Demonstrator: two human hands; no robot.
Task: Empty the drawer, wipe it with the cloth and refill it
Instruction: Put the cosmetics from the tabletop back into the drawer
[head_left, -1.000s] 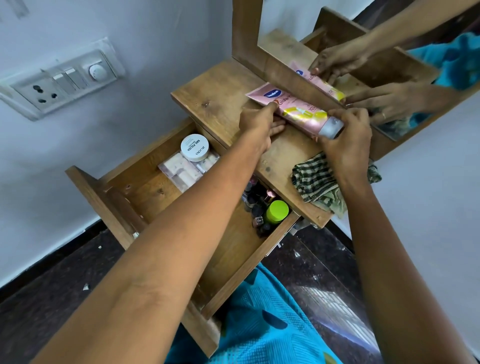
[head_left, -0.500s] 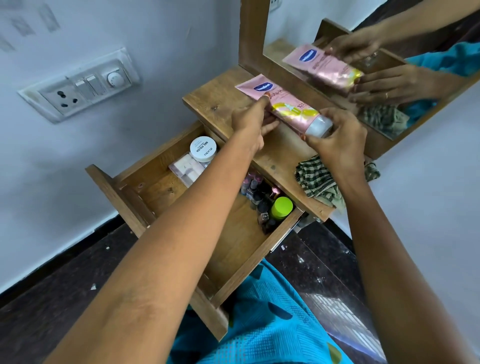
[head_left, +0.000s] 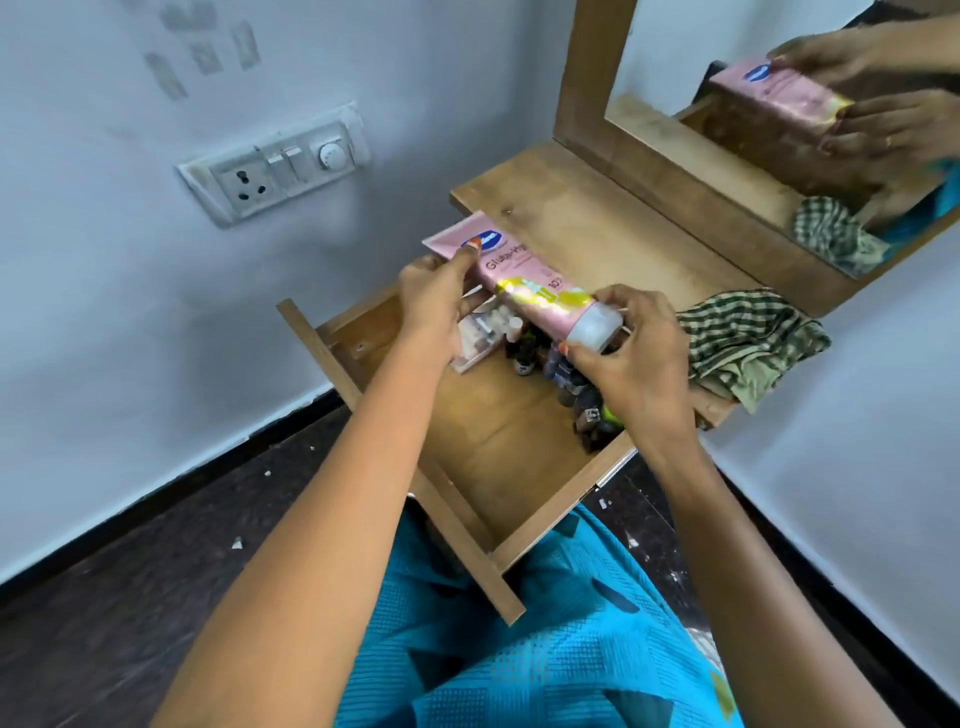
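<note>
now both hands, left (head_left: 441, 296) and right (head_left: 631, 358), grip the pink tube (head_left: 524, 283) above the drawer (head_left: 498, 436).

White plastic wall switchboard with socket, switches and dial (head_left: 275, 166); wood-framed wall mirror (head_left: 595, 78); dark speckled stone floor (head_left: 130, 571).

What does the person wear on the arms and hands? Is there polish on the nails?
Both forearms are bare, with no sleeve, watch or bangle in view. The left hand and the right hand show orange-red polish on the thumbnails. In the mirror, a thin ring shows on one finger.
</note>
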